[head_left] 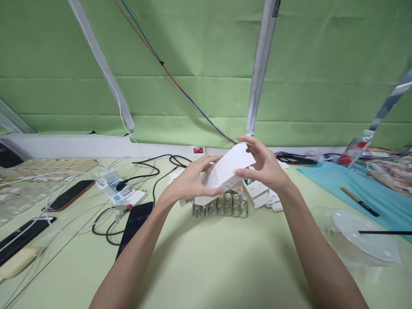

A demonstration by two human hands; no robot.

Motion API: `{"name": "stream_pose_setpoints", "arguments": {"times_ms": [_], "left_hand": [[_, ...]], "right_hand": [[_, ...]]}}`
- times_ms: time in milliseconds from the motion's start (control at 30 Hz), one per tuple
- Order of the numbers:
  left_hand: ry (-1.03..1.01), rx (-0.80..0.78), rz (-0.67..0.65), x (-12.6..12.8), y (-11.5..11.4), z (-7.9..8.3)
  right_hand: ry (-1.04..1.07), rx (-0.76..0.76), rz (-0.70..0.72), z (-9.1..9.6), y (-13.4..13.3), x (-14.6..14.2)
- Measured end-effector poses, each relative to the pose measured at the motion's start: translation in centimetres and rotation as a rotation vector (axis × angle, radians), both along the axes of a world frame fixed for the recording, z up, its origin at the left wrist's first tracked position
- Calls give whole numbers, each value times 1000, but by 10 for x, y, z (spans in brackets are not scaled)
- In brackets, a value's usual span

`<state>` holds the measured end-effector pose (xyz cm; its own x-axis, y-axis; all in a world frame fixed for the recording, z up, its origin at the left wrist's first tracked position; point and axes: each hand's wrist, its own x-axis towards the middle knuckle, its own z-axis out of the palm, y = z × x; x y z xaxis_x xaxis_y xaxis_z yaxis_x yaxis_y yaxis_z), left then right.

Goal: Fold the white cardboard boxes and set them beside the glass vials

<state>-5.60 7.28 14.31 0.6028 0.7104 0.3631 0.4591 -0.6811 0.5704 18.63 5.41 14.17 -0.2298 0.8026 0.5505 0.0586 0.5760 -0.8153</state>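
Observation:
A white cardboard box (229, 168), tilted with its right end higher, is held up between my two hands over the table. My left hand (193, 178) grips its lower left end, thumb along the near side. At the upper right end, my right hand (262, 165) has its thumb on the near edge and fingers behind the far side. Below the box stand several small glass bottles (236, 206) in a row, partly hidden by it. More small white boxes (256, 193) lie to the right of the bottles, under my right hand.
On the left, a power strip (117, 186), cables and several phones, one a dark phone (137, 221) beside my left forearm. To the right are a plastic container (363, 236), a blue cloth (341, 184), a brush-like tool (359, 201) and a water bottle (357, 148). Green curtains (193, 98) hang behind.

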Motion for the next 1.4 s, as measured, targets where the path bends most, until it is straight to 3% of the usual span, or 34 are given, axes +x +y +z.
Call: {"name": "stream_pose_setpoints", "arguments": {"times_ms": [300,1033,1400], "left_hand": [[-40,-8,-34,-1,0,0],[-61,-38,21,2,-1,-3],[-101,-89,0,4,-2,-3]], "right_hand": [[-16,29,-18,-5,4,-7],[-24,-7,24,-10,6,-14],[25,-82,40,-12,5,-15]]}}
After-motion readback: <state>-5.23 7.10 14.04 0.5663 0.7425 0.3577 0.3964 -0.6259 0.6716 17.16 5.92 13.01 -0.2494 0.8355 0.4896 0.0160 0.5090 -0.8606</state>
